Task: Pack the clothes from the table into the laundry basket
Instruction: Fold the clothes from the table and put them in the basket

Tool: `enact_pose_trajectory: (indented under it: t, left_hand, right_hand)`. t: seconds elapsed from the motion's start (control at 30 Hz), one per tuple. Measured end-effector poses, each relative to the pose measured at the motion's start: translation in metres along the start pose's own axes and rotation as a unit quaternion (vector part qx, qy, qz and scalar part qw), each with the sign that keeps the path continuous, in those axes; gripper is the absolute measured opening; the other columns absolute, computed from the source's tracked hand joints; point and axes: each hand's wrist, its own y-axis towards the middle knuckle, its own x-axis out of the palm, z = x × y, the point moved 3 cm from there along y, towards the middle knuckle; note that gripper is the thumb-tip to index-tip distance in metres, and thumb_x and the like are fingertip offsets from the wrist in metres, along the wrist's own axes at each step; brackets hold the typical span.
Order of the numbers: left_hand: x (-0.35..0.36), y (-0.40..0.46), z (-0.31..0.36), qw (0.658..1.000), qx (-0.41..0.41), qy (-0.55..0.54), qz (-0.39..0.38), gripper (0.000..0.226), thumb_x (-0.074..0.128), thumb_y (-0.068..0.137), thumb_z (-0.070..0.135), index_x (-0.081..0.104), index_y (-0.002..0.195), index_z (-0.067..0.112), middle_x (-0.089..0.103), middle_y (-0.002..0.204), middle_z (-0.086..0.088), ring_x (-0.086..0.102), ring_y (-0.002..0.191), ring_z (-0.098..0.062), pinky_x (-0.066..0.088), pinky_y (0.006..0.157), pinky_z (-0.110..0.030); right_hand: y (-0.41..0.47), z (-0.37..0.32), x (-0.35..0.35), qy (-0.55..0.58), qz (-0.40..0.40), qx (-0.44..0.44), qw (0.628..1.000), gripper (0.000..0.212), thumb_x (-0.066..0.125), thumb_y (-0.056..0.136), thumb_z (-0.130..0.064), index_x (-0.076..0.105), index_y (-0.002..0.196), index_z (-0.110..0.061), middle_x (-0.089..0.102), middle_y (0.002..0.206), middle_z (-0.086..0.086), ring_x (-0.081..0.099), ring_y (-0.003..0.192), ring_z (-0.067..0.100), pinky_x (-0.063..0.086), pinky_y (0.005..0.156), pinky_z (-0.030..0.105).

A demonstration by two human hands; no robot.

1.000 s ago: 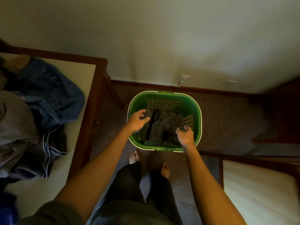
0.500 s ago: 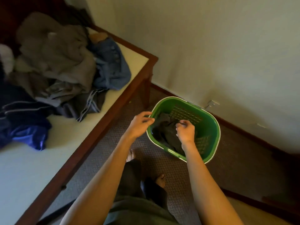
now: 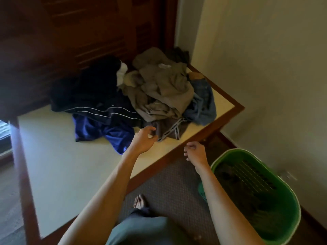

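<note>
A heap of clothes lies on the far part of the cream-topped table: tan garments, blue jeans, a dark striped jacket, a shiny blue garment and a dark grey piece with a striped band. My left hand hovers open over the table, fingertips right at the grey piece's near edge. My right hand hangs empty, fingers loosely curled, just off the table's wooden edge. The green laundry basket stands on the floor at the right with dark clothes inside.
The table has a brown wooden rim and stands in a corner against a pale wall and dark wooden panelling. Patterned carpet lies between table and basket. My bare foot and grey trousers show below.
My view has swung left from the basket to the table. Both hands have left the basket and the dark clothes in it; the left hand has reached toward the heap.
</note>
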Motion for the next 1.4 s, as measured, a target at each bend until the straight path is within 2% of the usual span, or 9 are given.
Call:
enact_pose_trajectory:
  t: [0.23, 0.4, 0.57, 0.73, 0.93, 1.03, 1.13, 1.23, 1.4]
  left_hand:
    - [-0.102, 0.053, -0.091, 0.988, -0.046, 0.115, 0.096, 0.093, 0.078, 0.076, 0.051, 0.029, 0.154, 0.037, 0.024, 0.160, -0.010, 0.022, 0.147, -0.037, 0.026, 0.119, -0.050]
    - [-0.098, 0.050, -0.169, 0.972, -0.118, 0.199, -0.033, 0.118, 0.078, 0.076, 0.049, -0.006, 0.158, 0.043, -0.012, 0.167, -0.015, 0.010, 0.153, -0.041, 0.023, 0.120, -0.053]
    - [-0.082, 0.024, -0.192, 0.964, -0.082, 0.255, 0.008, 0.100, 0.069, 0.087, 0.042, 0.001, 0.161, 0.035, 0.002, 0.169, -0.011, 0.013, 0.154, -0.033, 0.020, 0.122, -0.047]
    - [-0.085, 0.008, -0.192, 0.961, -0.082, 0.266, -0.010, 0.100, 0.070, 0.084, 0.043, 0.008, 0.161, 0.032, 0.017, 0.166, -0.009, 0.028, 0.147, -0.033, 0.023, 0.119, -0.045]
    - [-0.093, -0.012, -0.201, 0.970, -0.067, 0.232, -0.010, 0.100, 0.067, 0.071, 0.063, 0.019, 0.156, 0.042, 0.045, 0.140, 0.005, 0.047, 0.128, -0.026, 0.034, 0.111, -0.037]
    - [-0.116, -0.005, -0.205, 0.988, -0.077, 0.133, 0.007, 0.092, 0.070, 0.074, 0.063, 0.028, 0.153, 0.044, 0.049, 0.137, 0.002, 0.048, 0.129, -0.026, 0.041, 0.107, -0.038]
    - [-0.150, 0.008, -0.205, 0.982, -0.077, 0.088, 0.152, 0.082, 0.072, 0.077, 0.060, 0.039, 0.149, 0.040, 0.045, 0.143, -0.003, 0.043, 0.132, -0.028, 0.042, 0.107, -0.039]
    - [-0.186, 0.025, -0.212, 0.955, -0.148, 0.057, 0.252, 0.092, 0.076, 0.073, 0.062, 0.032, 0.151, 0.042, 0.031, 0.155, -0.011, 0.033, 0.138, -0.036, 0.035, 0.114, -0.046]
    - [-0.225, 0.062, -0.214, 0.942, -0.265, -0.016, 0.206, 0.118, 0.073, 0.063, 0.080, 0.005, 0.156, 0.052, -0.001, 0.169, -0.011, 0.009, 0.153, -0.039, 0.015, 0.124, -0.052]
  right_hand:
    - [0.009, -0.075, 0.131, -0.075, -0.068, -0.099, 0.990, 0.013, 0.062, 0.094, -0.019, 0.061, 0.107, -0.016, 0.069, 0.098, 0.014, 0.065, 0.085, 0.028, 0.051, 0.068, 0.037]
    - [0.007, -0.100, 0.186, -0.137, -0.100, -0.134, 0.976, 0.019, 0.063, 0.092, -0.017, 0.062, 0.110, -0.011, 0.066, 0.078, -0.002, 0.066, 0.081, 0.023, 0.051, 0.070, 0.032]
    - [0.009, -0.117, 0.216, -0.176, -0.107, -0.147, 0.968, 0.020, 0.061, 0.093, -0.015, 0.059, 0.112, -0.010, 0.061, 0.084, -0.004, 0.064, 0.089, 0.023, 0.044, 0.071, 0.026]
    - [0.025, -0.139, 0.259, -0.259, -0.114, -0.220, 0.934, 0.035, 0.064, 0.090, -0.017, 0.056, 0.124, -0.013, 0.057, 0.127, 0.007, 0.052, 0.122, 0.027, 0.041, 0.092, 0.027]
    - [0.050, -0.170, 0.307, -0.502, -0.161, -0.285, 0.800, 0.115, 0.081, 0.077, -0.037, 0.001, 0.159, -0.024, 0.001, 0.167, 0.005, 0.015, 0.149, 0.033, 0.031, 0.113, 0.052]
    - [0.068, -0.170, 0.309, -0.588, -0.145, -0.280, 0.745, 0.087, 0.073, 0.086, -0.036, 0.022, 0.156, -0.026, 0.035, 0.155, 0.007, 0.032, 0.141, 0.031, 0.029, 0.112, 0.049]
    - [0.081, -0.167, 0.301, -0.529, -0.173, -0.273, 0.784, 0.043, 0.061, 0.095, -0.026, 0.055, 0.138, -0.023, 0.061, 0.134, 0.005, 0.051, 0.129, 0.029, 0.034, 0.109, 0.043]
    - [0.083, -0.162, 0.278, -0.429, -0.300, -0.185, 0.832, 0.048, 0.070, 0.089, -0.033, 0.062, 0.133, -0.013, 0.066, 0.129, 0.007, 0.061, 0.121, 0.027, 0.048, 0.100, 0.035]
    - [0.047, -0.146, 0.225, -0.495, -0.436, -0.157, 0.735, 0.059, 0.069, 0.092, -0.036, 0.051, 0.144, -0.014, 0.050, 0.148, 0.001, 0.047, 0.137, 0.019, 0.037, 0.110, 0.027]
